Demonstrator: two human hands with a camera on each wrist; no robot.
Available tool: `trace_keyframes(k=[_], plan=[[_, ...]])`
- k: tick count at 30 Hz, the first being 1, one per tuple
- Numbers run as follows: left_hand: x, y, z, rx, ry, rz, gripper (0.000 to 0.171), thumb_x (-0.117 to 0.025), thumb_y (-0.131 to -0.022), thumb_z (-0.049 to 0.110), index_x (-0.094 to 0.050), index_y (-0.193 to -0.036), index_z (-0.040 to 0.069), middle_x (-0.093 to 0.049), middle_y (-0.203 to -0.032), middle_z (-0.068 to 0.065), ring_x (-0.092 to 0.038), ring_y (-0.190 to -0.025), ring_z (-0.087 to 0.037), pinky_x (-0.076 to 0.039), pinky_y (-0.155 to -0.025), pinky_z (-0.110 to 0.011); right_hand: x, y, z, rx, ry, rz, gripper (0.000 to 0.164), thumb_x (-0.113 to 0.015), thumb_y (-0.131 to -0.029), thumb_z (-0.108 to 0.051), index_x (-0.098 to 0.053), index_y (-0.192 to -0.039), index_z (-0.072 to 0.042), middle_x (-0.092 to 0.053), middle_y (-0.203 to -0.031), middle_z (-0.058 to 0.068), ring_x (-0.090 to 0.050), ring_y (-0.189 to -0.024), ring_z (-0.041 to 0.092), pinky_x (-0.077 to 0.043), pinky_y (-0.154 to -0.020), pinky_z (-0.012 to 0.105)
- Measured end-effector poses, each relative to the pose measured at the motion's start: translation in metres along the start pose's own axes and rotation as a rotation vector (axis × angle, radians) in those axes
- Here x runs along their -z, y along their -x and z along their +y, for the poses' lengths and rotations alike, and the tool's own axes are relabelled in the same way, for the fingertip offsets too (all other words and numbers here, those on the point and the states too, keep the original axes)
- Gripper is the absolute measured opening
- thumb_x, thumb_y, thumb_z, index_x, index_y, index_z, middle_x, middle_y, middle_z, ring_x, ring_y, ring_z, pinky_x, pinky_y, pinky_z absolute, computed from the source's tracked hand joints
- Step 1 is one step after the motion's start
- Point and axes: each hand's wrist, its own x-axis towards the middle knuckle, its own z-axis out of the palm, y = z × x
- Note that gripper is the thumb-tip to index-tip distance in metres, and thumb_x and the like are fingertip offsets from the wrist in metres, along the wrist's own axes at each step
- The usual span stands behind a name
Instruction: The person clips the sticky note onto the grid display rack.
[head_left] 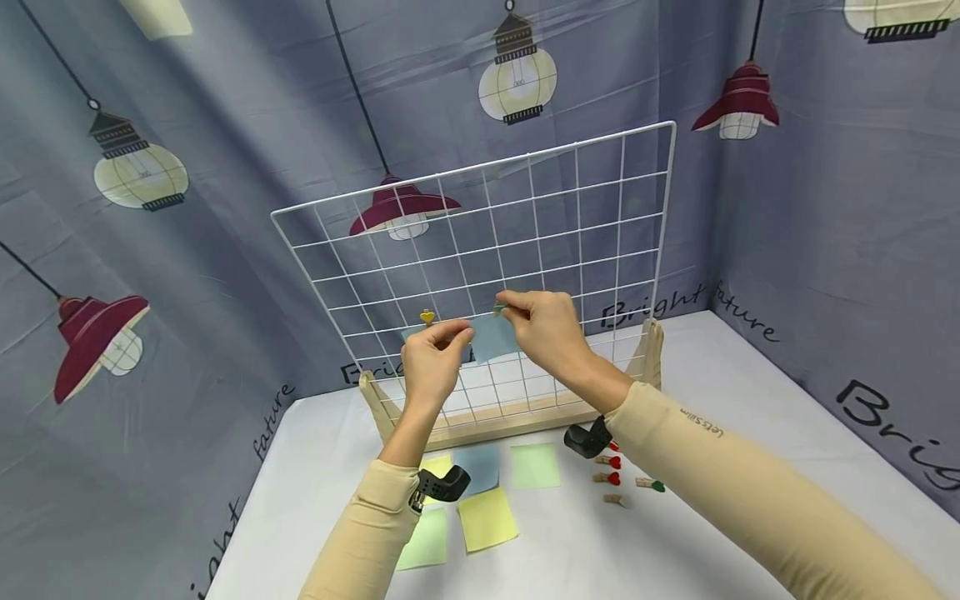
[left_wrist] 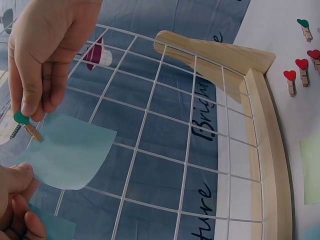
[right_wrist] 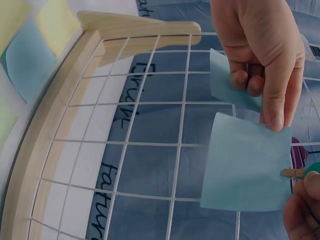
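Note:
A blue sticky note (head_left: 495, 340) lies against the white wire grid (head_left: 517, 248). My left hand (head_left: 431, 362) pinches an edge of that note between thumb and finger. At its upper edge, my right hand (head_left: 551, 333) pinches a small wooden clothespin (left_wrist: 34, 131) with a green heart-shaped head; its wooden jaws overlap the paper. Partly hidden behind my left hand is another blue note (right_wrist: 221, 77) on the grid. Just above that hand, a clothespin with a yellow heart (head_left: 427, 317) sits on the grid.
Wooden feet and a base bar (head_left: 510, 423) carry the grid. In front lie yellow (head_left: 487, 518), blue (head_left: 480, 468) and green (head_left: 536, 465) notes. Right of them are several red-heart clothespins (head_left: 609, 478) and a green-heart clothespin (head_left: 651, 484). A printed curtain (head_left: 225, 250) stands behind.

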Motion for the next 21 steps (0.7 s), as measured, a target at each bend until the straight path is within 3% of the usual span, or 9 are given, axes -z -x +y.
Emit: trace_keyframes(k=[7, 15, 18, 21], plan=[[0.0069, 0.0023, -0.0038, 0.0, -0.012, 0.007, 0.013, -0.079, -0.093, 0.022, -0.082, -0.102, 0.015, -0.079, -0.093, -0.003, -0.058, -0.066, -0.011, -0.043, -0.055, -0.022, -0.0048, 0.003, 0.0019, 0.034, -0.05, 0.055, 0.024, -0.073, -0.094, -0.002, -0.078, -0.117, -0.004, -0.079, -0.107, 0.015, -0.077, -0.083, 0.026, -0.061, -0.069, 0.038], [0.0107, 0.0029, -0.0055, -0.005, -0.012, 0.068, 0.006, -0.08, -0.091, 0.019, -0.082, -0.096, 0.017, -0.078, -0.088, -0.001, -0.055, -0.06, -0.013, -0.04, -0.052, -0.023, -0.0049, 0.0034, 0.0026, 0.07, -0.094, 0.094, 0.024, -0.075, -0.092, 0.0, -0.078, -0.115, -0.003, -0.079, -0.105, 0.015, -0.077, -0.082, 0.026, -0.061, -0.07, 0.039], [0.0088, 0.0019, -0.0061, -0.008, -0.004, 0.051, 0.008, -0.08, -0.092, 0.02, -0.082, -0.098, 0.017, -0.078, -0.091, -0.001, -0.056, -0.062, -0.013, -0.042, -0.053, -0.023, -0.003, 0.0047, 0.0048, 0.062, -0.093, 0.109, 0.023, -0.075, -0.092, -0.001, -0.078, -0.115, -0.003, -0.079, -0.102, 0.015, -0.076, -0.08, 0.025, -0.06, -0.068, 0.036], [0.0051, 0.0022, -0.0071, -0.005, 0.005, 0.031, 0.007, -0.079, -0.092, 0.019, -0.082, -0.098, 0.017, -0.079, -0.093, 0.0, -0.057, -0.063, -0.014, -0.043, -0.054, -0.024, -0.0001, 0.0078, 0.0093, 0.053, -0.085, 0.121, 0.023, -0.076, -0.092, -0.001, -0.079, -0.114, -0.003, -0.08, -0.099, 0.015, -0.076, -0.078, 0.024, -0.057, -0.066, 0.026]])
